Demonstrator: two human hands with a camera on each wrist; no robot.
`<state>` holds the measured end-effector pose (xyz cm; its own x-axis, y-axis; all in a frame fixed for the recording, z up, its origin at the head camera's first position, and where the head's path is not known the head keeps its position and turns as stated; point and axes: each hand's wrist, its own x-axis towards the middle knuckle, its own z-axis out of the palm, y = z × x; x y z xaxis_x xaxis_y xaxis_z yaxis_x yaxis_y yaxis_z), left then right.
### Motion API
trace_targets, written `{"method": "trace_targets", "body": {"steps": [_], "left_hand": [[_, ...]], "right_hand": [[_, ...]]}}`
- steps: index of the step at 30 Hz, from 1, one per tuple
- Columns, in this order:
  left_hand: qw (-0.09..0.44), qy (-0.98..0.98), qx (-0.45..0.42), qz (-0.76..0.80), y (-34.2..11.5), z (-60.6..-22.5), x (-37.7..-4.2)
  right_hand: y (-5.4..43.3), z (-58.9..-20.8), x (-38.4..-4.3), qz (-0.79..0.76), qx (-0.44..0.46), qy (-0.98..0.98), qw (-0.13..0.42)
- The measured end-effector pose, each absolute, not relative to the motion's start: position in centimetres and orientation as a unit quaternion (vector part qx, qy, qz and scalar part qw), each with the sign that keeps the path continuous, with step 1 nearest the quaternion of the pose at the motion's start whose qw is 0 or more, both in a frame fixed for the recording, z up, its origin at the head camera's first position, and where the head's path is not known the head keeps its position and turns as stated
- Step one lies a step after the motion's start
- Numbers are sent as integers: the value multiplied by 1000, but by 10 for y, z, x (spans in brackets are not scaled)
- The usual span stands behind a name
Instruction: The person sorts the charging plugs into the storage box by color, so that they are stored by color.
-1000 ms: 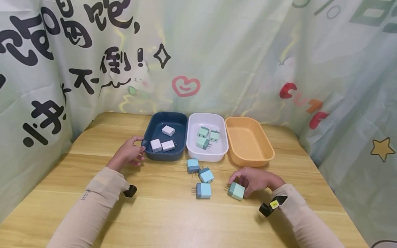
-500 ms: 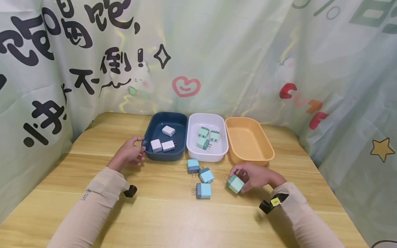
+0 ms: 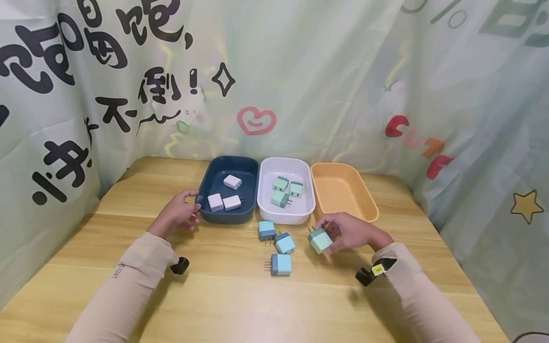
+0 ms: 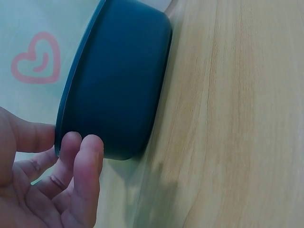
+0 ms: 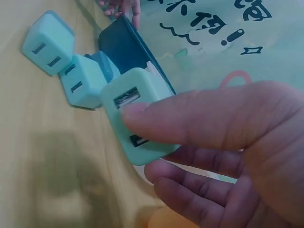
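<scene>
My right hand (image 3: 349, 232) pinches a light green USB charger (image 3: 319, 240) above the table, in front of the orange tray. In the right wrist view the thumb lies across the face of this charger (image 5: 140, 116), between its two USB ports. My left hand (image 3: 180, 212) holds the left rim of the dark blue tray (image 3: 229, 218), with thumb and fingers on either side of the edge in the left wrist view. Three blue chargers lie on the table between the hands, one (image 3: 280, 265) nearest the front, another (image 3: 285, 243) behind it and the last (image 3: 266, 230) by the white tray.
Three trays stand side by side at the back. Three white chargers (image 3: 232, 203) are in the dark blue one, and three green chargers (image 3: 280, 198) in the white tray (image 3: 286, 217). The orange tray (image 3: 343, 188) is on the right. A printed curtain (image 3: 300, 85) hangs behind.
My right hand has lifted the green charger off the table and carried it a little left and back, toward the trays. The left hand stays at the dark blue tray.
</scene>
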<state>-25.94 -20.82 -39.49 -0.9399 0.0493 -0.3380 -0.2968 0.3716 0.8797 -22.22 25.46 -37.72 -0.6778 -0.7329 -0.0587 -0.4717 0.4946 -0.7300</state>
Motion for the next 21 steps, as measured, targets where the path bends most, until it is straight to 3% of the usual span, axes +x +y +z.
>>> {"method": "trace_targets", "body": {"steps": [21], "left_hand": [[152,815,-76,554,-208,-395,-260]], "right_hand": [[232,-354,-245,-333,-293,885,145]]}}
